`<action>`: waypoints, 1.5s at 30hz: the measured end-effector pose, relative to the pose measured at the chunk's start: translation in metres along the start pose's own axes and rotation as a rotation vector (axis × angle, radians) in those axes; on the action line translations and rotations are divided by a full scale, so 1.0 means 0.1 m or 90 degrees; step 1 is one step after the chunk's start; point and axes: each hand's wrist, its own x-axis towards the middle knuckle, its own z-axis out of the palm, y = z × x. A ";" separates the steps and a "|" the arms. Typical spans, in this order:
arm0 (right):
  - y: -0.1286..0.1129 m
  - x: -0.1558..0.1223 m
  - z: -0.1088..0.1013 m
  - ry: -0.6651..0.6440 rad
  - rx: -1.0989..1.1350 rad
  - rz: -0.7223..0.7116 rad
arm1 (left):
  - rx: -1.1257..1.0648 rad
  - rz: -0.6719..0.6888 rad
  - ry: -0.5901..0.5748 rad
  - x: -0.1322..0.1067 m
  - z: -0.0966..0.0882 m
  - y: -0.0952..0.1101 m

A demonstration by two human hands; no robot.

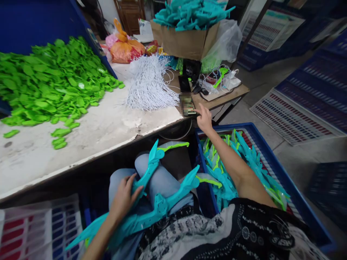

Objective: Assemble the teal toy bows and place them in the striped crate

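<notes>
Indoors, by scuffed tabletop (89,139), half-open, empty right hand (205,119) touches phone (186,103); left hand (123,196) clasps turquoise part (148,171).

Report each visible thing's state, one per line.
Left hand: holding a turquoise plastic bow-shaped piece
Right hand: pointing, holding nothing visible
Dark rectangular phone-like device: screen lit, blurred
Brown cardboard box: open, heaped above its rim
Blue plastic crate: open, loaded
Thin white strings: bunched, fanned out
Lime-green plastic pieces: loose, piled
Orange plastic bag: gathered at top
</notes>
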 end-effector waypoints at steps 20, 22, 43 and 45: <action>-0.22 -0.06 -0.03 0.029 0.045 -0.144 | 0.273 0.024 0.120 -0.75 0.14 0.05; -0.34 -0.09 -0.06 0.076 0.103 -0.160 | 0.291 0.000 0.108 -0.69 0.11 0.11; -3.60 1.06 2.25 -0.264 0.075 -0.460 | 0.203 0.006 0.167 -0.26 0.03 -0.06; -3.92 1.11 2.50 -0.276 0.104 -0.475 | 0.193 -0.004 0.173 -0.25 0.04 -0.07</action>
